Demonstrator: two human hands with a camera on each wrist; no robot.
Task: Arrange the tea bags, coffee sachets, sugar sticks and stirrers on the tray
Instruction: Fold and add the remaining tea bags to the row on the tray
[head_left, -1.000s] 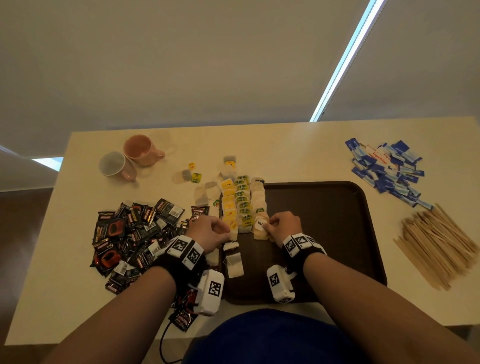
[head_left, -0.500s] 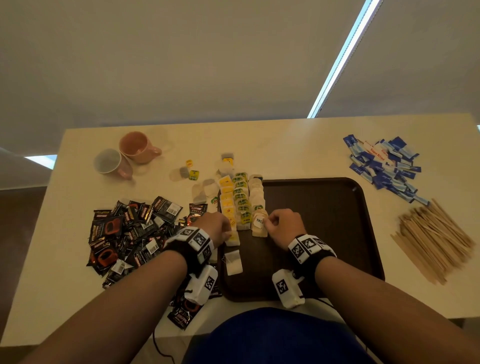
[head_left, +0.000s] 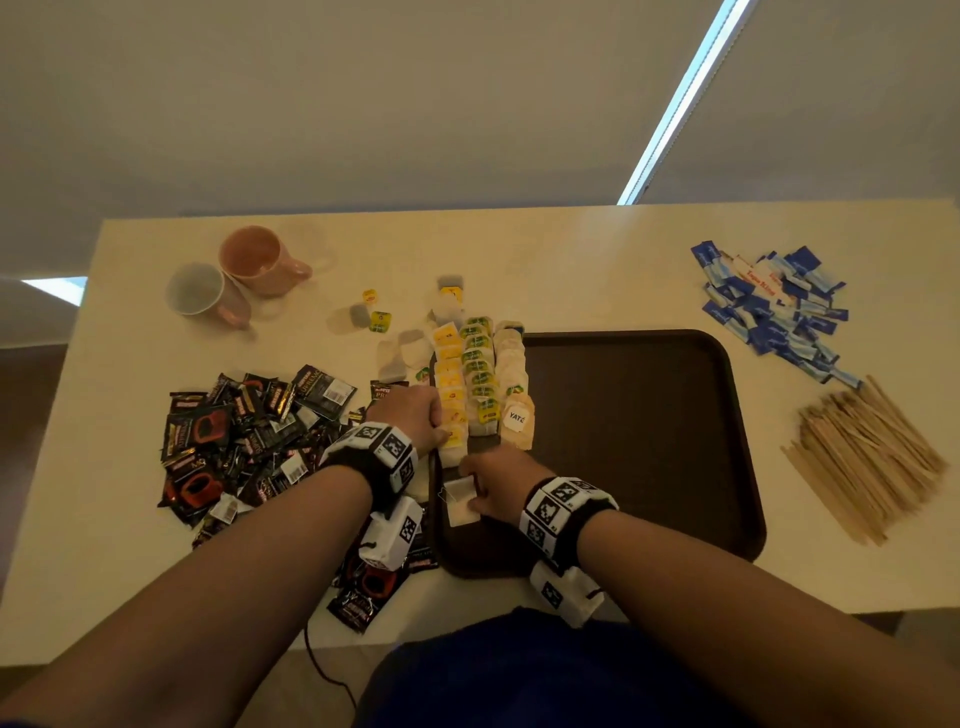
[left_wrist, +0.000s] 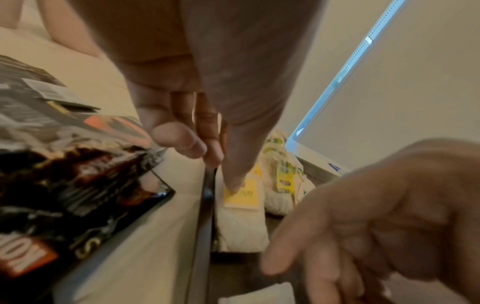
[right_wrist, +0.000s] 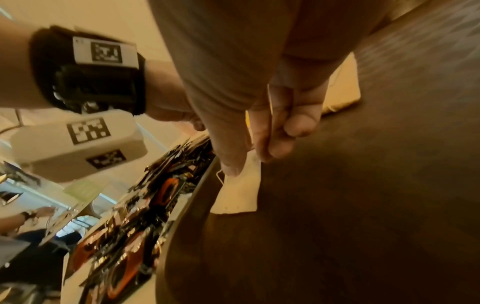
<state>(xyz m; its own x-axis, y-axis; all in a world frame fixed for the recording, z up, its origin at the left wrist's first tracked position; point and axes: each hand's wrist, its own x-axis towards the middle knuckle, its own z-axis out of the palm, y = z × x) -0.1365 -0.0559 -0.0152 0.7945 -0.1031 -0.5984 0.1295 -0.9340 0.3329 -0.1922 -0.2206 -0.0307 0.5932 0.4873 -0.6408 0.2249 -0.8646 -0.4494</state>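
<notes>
Three rows of tea bags (head_left: 480, 374) lie along the left side of the dark brown tray (head_left: 639, 441). My left hand (head_left: 434, 423) is at the near end of the yellow-tagged row. Its thumb presses the last yellow tag (left_wrist: 240, 193), and its other fingers (left_wrist: 179, 139) curl beside the tray rim. My right hand (head_left: 475, 493) pinches a loose white tea bag (right_wrist: 241, 185) lying on the tray near its front left corner. Coffee sachets (head_left: 249, 431) are piled left of the tray. Sugar sticks (head_left: 769, 306) and wooden stirrers (head_left: 872, 457) lie to its right.
Two mugs (head_left: 254, 257) lie on their sides at the back left of the table. A few loose tea bags (head_left: 400, 353) are scattered behind the tray's left corner. Some sachets (head_left: 363, 597) hang near the table's front edge.
My right hand left the near end of the right tea bag row, moved back toward me and took hold of the loose tea bag. The left hand stayed at the yellow row's end.
</notes>
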